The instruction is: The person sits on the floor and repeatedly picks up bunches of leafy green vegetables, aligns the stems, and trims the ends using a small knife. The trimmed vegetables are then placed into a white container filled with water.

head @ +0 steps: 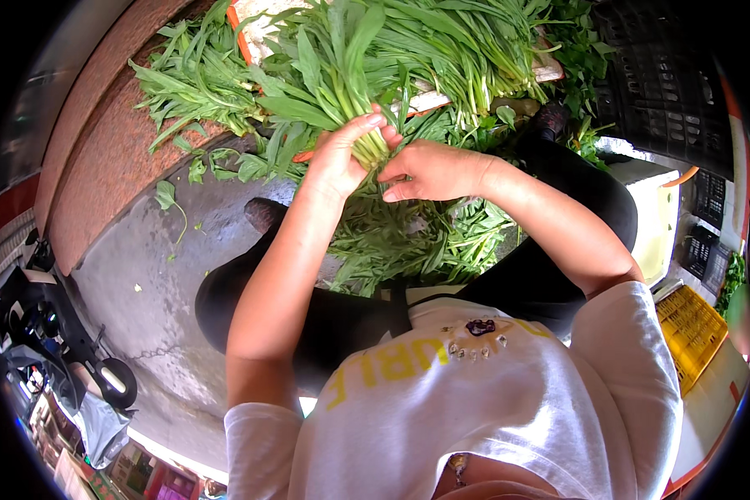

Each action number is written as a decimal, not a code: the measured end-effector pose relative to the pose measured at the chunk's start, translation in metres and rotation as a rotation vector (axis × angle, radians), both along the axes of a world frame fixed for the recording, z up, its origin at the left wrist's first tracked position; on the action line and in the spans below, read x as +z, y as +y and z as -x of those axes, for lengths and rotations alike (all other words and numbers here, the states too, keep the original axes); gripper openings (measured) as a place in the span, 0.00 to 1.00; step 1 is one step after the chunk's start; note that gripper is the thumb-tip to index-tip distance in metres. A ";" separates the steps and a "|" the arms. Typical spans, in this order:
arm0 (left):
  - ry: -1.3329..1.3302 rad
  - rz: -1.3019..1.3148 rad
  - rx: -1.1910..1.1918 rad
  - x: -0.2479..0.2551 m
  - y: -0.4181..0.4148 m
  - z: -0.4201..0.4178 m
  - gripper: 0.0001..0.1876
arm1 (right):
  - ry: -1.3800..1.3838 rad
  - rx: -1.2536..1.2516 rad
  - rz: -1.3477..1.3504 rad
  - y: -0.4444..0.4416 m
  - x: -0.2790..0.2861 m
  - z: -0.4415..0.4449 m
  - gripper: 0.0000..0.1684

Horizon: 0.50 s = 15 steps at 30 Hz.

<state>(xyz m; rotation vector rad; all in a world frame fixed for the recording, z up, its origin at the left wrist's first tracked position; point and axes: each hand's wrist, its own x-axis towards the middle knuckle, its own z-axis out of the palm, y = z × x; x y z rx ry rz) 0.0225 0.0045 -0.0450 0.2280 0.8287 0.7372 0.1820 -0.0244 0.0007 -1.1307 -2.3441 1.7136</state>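
Observation:
My left hand (344,153) is closed around the stems of a bunch of leafy greens (334,94), whose leaves point away from me. Close beside the cut stem ends is my right hand (422,170), its fingers bent and near the stems; whether it pinches anything cannot be told. Beyond the hands, a large pile of the same greens (456,44) lies across a white board with an orange-red rim (434,101). Another heap of greens (206,81) rests to the left. Under my hands, between my legs, loose leaves and stems (412,244) cover the ground.
A stone slab (119,156) edges the concrete floor (137,281) at the left. On the right stand a black plastic crate (662,87), a white foam box (656,219) and a yellow plastic crate (690,334). A parked scooter (69,331) is at the far left.

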 end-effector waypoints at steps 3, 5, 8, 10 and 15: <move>-0.085 -0.117 0.076 0.016 0.016 0.007 0.16 | -0.247 -0.010 -0.031 0.019 0.006 -0.027 0.15; -0.095 -0.187 0.091 0.031 0.021 0.012 0.19 | -0.532 -0.310 -0.356 0.030 -0.007 -0.057 0.14; -0.091 -0.131 0.086 0.026 0.022 0.015 0.18 | -0.773 -0.486 -0.425 0.040 -0.037 -0.094 0.15; -0.063 -0.049 0.058 0.010 0.016 0.015 0.18 | -0.843 -0.493 -0.407 0.034 -0.051 -0.096 0.16; 0.085 0.044 0.021 0.004 0.004 0.006 0.14 | -0.880 -0.496 -0.510 0.030 -0.045 -0.080 0.14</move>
